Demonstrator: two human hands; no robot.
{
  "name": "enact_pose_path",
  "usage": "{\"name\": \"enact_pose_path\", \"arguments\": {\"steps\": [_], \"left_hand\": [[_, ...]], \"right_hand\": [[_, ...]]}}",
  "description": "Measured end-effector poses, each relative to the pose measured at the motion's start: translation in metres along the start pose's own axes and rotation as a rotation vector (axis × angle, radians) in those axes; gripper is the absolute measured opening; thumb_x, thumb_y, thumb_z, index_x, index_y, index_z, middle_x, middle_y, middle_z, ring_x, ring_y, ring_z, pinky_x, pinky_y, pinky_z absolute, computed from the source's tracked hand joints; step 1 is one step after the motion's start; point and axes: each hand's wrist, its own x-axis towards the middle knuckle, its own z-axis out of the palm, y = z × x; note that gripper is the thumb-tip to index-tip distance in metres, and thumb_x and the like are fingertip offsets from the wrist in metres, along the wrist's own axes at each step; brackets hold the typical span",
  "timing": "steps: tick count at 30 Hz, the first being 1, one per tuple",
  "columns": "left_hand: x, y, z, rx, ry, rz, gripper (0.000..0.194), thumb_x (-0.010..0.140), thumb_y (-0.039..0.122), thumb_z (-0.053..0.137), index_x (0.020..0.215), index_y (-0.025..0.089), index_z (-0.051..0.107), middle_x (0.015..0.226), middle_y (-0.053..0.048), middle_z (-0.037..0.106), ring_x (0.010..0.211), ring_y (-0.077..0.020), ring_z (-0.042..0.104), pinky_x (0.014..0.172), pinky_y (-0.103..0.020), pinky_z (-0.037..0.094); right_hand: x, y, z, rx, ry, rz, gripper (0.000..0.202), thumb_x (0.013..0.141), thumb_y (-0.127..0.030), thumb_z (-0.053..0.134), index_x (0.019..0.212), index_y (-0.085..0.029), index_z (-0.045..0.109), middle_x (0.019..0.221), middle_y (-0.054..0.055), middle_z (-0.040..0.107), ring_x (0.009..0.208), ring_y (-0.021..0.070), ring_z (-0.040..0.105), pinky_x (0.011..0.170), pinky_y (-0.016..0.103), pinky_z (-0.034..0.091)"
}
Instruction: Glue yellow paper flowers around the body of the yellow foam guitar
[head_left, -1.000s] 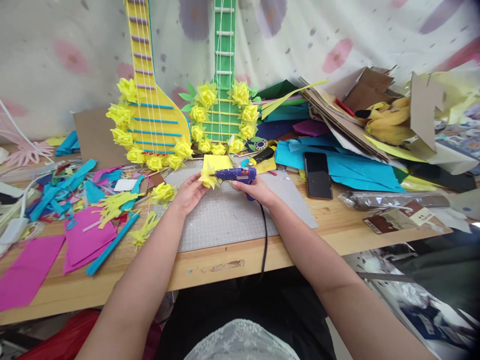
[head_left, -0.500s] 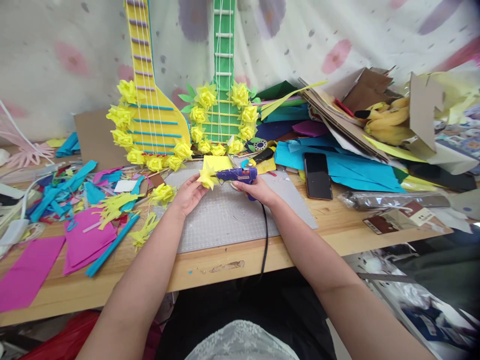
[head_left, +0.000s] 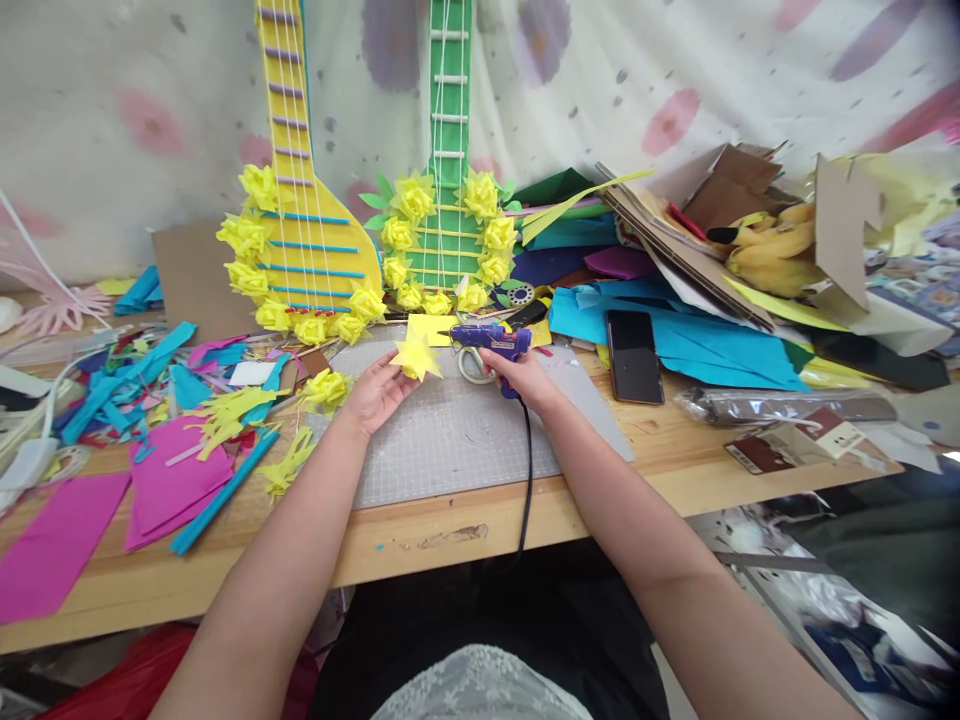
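Between the fingers of my left hand [head_left: 375, 395] is a yellow paper flower [head_left: 417, 358] with pointed petals, held over the grey cutting mat [head_left: 450, 450]. My right hand [head_left: 523, 372] grips a purple glue gun [head_left: 491, 342], its nozzle pointing left towards the flower but apart from it. A black cord [head_left: 526, 490] hangs from the gun over the table edge. A pale ring-shaped handle [head_left: 472, 366], perhaps of scissors, shows beside my right fingers. Just behind lies a yellow paper square [head_left: 431, 328].
A yellow paper guitar shape [head_left: 322, 235] and a green one [head_left: 448, 215], both trimmed with yellow flowers, lean at the back. Coloured paper scraps [head_left: 180, 450] cover the left side. A phone [head_left: 634, 356], blue paper [head_left: 720, 335] and cardboard [head_left: 844, 220] lie to the right.
The glue gun has moved right, away from the flower, with its nozzle now clear of the petals. The flower is turned slightly in my left hand, and the pale ring handle shows more.
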Motion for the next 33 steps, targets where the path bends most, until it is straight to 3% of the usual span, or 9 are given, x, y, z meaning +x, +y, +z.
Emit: {"name": "enact_pose_path", "arguments": {"steps": [4,9,13,17,24,33], "left_hand": [[-0.005,0.01,0.002,-0.016,0.025,0.061,0.021,0.079,0.007,0.057,0.098,0.013,0.062,0.087,-0.007,0.07,0.082,-0.0138,0.067,0.082,-0.029,0.055],[-0.007,0.042,0.008,0.021,0.125,0.364,0.018,0.071,0.01,0.067,0.085,0.019,0.062,0.093,-0.003,0.069,0.084,-0.0128,0.064,0.077,-0.026,0.053],[0.007,0.075,0.018,0.316,0.296,0.685,0.026,0.063,0.011,0.076,0.084,0.019,0.063,0.091,-0.002,0.064,0.092,-0.014,0.06,0.078,-0.021,0.049],[0.032,0.097,0.026,0.707,0.296,0.913,0.032,0.064,0.012,0.074,0.092,0.02,0.06,0.103,-0.005,0.059,0.108,-0.0171,0.053,0.089,-0.024,0.047],[0.075,0.103,0.014,1.404,0.343,1.057,0.034,0.071,0.016,0.064,0.103,0.021,0.056,0.103,-0.008,0.059,0.11,-0.0252,0.051,0.1,-0.043,0.039],[0.1,0.103,0.003,1.541,0.351,1.162,0.036,0.073,0.021,0.062,0.108,0.018,0.054,0.102,-0.011,0.061,0.104,-0.0276,0.053,0.097,-0.046,0.039]], "right_hand": [[0.003,0.002,0.001,0.132,0.037,0.031,0.047,0.058,-0.062,0.071,0.067,-0.019,0.054,0.061,-0.001,0.055,0.049,0.0075,0.042,0.046,0.024,0.036],[0.007,0.008,0.001,0.257,0.092,0.059,0.046,0.06,-0.06,0.072,0.066,-0.018,0.054,0.061,-0.001,0.055,0.048,0.0067,0.042,0.046,0.023,0.035],[0.01,0.011,-0.002,0.293,0.104,0.073,0.046,0.06,-0.06,0.072,0.067,-0.018,0.055,0.064,0.0,0.056,0.049,0.0067,0.043,0.045,0.022,0.034],[0.013,0.014,-0.004,0.273,0.118,0.078,0.046,0.062,-0.061,0.07,0.067,-0.019,0.054,0.066,0.0,0.058,0.048,0.0073,0.043,0.046,0.023,0.036],[0.013,0.015,-0.004,0.345,0.163,0.086,0.046,0.058,-0.06,0.073,0.069,-0.019,0.056,0.062,0.0,0.059,0.047,0.0075,0.042,0.044,0.023,0.034],[0.012,0.013,-0.004,0.382,0.161,0.103,0.043,0.059,-0.057,0.074,0.065,-0.019,0.057,0.061,-0.001,0.058,0.048,0.0071,0.043,0.044,0.023,0.033]]}}
